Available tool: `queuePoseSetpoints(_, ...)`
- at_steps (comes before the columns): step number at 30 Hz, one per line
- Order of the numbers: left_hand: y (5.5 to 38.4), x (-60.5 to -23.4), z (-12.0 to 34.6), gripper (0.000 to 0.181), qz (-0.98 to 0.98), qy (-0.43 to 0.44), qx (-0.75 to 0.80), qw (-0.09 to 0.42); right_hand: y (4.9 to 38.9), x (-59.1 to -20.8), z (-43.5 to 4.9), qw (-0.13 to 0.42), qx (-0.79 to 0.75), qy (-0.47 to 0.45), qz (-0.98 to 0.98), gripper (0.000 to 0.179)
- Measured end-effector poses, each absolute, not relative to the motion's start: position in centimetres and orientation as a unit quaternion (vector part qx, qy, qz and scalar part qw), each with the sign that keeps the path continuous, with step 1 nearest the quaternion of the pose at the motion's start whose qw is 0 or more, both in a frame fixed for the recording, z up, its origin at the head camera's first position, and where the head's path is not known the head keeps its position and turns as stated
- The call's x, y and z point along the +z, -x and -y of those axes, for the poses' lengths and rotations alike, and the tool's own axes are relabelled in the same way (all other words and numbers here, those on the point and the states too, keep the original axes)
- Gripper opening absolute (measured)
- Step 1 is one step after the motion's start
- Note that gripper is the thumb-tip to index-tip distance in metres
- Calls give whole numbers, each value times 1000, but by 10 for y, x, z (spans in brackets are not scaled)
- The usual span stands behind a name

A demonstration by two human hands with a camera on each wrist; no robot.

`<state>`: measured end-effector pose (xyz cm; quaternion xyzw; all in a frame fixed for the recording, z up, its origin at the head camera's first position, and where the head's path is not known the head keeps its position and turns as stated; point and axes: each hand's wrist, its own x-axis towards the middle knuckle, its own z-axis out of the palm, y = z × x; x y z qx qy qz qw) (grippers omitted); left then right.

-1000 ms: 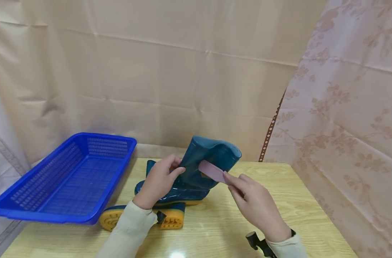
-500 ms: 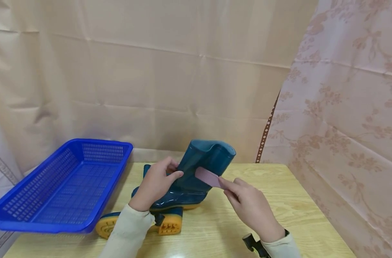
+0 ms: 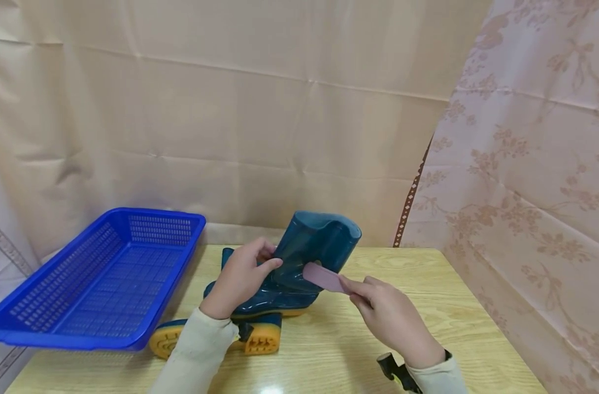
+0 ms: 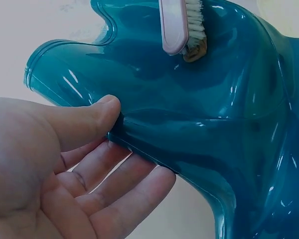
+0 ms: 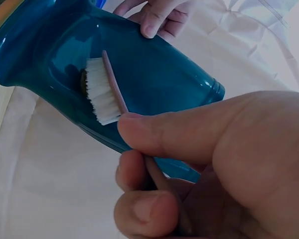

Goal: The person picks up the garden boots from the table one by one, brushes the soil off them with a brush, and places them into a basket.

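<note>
A teal rubber boot [image 3: 311, 246] with a yellow sole leans with its shaft tilted to the right. My left hand [image 3: 240, 279] pinches the shaft's left edge, thumb on the near face and fingers behind, as the left wrist view shows. In my right hand [image 3: 393, 320] is a pink-handled scrub brush [image 3: 324, 277], gripped between thumb and curled fingers. Its white bristles [image 5: 102, 92] lie against the lower shaft, beside a small brown patch [image 4: 196, 53]. Beneath the boot, a second boot [image 3: 262, 339] lies on its side, partly hidden by my left forearm.
To the left stands a large blue plastic basket [image 3: 193, 230] with perforated walls, close to the boots. The wooden table [image 3: 403, 273] carries everything. A beige curtain [image 3: 260, 120] hangs behind it and a floral cloth [image 3: 536, 191] on the right.
The brush has shifted a little down the boot's shaft, toward the ankle, with my right hand. My left hand keeps its hold on the boot. The head view has moved slightly.
</note>
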<state>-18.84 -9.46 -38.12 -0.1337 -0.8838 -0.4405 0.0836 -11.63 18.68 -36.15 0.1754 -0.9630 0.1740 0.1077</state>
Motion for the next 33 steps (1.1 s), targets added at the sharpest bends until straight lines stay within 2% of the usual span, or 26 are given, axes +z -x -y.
queuePoseSetpoints(5, 188, -381, 94, 17, 883, 136, -441, 81, 116, -358, -187, 75, 183, -157, 968, 38)
queuePoseSetpoints(8, 188, -381, 93, 16, 883, 136, -442, 78, 115, -357, -188, 78, 180, -159, 968, 37)
queuePoseSetpoints(15, 189, -381, 94, 13, 885, 131, -438, 84, 117, -363, -185, 184, 136, -235, 945, 39)
queuePoseSetpoints(20, 188, -382, 94, 14, 885, 133, -438, 85, 119, -367, -184, 213, 140, -254, 933, 40)
queuePoseSetpoints(33, 187, -378, 95, 14, 886, 137, -436, 80, 114, -360, -187, 125, 155, -195, 960, 37)
